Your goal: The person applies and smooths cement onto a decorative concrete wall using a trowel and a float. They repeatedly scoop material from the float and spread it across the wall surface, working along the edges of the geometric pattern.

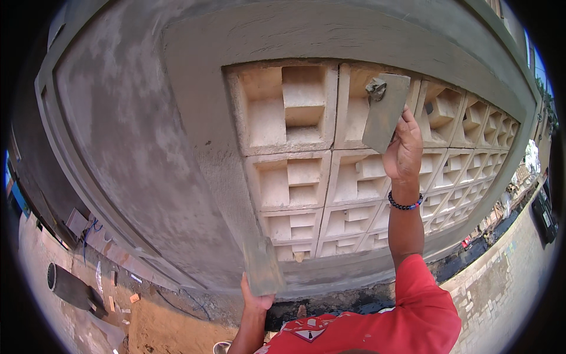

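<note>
"Grey and flat, that board [386,112]: how does the right hand [405,147] hold it?"

"Fingers closed on its right edge, in front of the top row of the pale block lattice [351,180]. A rough lump of mortar [375,88] clings to the board's upper left edge."

"What about the left hand [257,300]?"

"Below the lattice's lower left corner, gripping the near end of a blurred float [263,271]. Its thumb runs up one side; the other fingers are mostly hidden, so I can't tell how they wrap."

"Is the float touching anything?"

"It overlaps the smooth plaster border [200,118] just left of the lattice's lower corner. Whether it presses on the surface, I can't say."

"And on the arms?"

"Dark beads, a few of them coloured, make a bracelet [405,202] on the right wrist, in front of the lattice. The red shirt [421,301] shows below it."

"Farther out?"

"Mottled grey wall [106,106] left of the lattice. Beyond its lower left corner, a black cylindrical container [71,287] and brown sand [159,330]; paving [495,295] lies to its lower right."
</note>
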